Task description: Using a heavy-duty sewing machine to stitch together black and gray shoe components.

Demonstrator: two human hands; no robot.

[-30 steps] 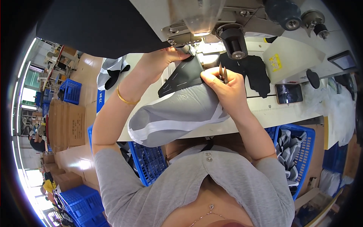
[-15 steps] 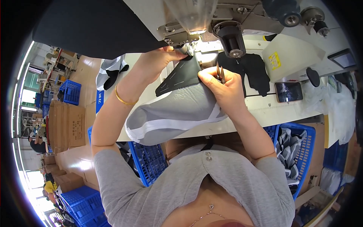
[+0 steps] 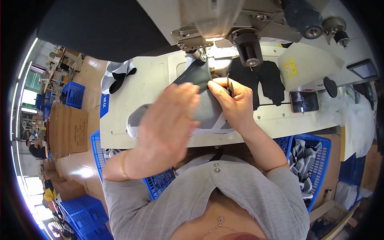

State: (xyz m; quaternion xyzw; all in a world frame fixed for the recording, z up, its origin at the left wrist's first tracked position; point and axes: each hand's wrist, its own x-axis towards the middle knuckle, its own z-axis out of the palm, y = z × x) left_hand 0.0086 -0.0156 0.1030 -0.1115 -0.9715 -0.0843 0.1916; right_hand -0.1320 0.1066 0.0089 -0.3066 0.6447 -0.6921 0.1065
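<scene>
A grey fabric piece [image 3: 207, 109] with white bands and a black upper part [image 3: 196, 78] lies on the sewing machine bed, its top end by the presser area [image 3: 197, 56]. My right hand [image 3: 236, 102] pinches the edge of this piece between thumb and forefinger. Tucked in the same hand is a small dark tool with two pointed tips [image 3: 230, 87], like snips or tweezers. Smeared by motion, my left hand [image 3: 166, 124] passes over the left part of the grey fabric, fingers stretched out. Whether its palm touches the cloth I cannot tell.
Black fabric pieces [image 3: 270, 82] and a phone [image 3: 304, 102] lie on the right of the table. A grey-and-black piece [image 3: 116, 78] rests at its left end. Blue baskets [image 3: 320, 168] of cut pieces stand below. The machine head [image 3: 248, 24] overhangs the work.
My left hand has let go of the black part near the machine and come down toward me over the grey fabric. My right hand keeps its pinch in nearly the same place.
</scene>
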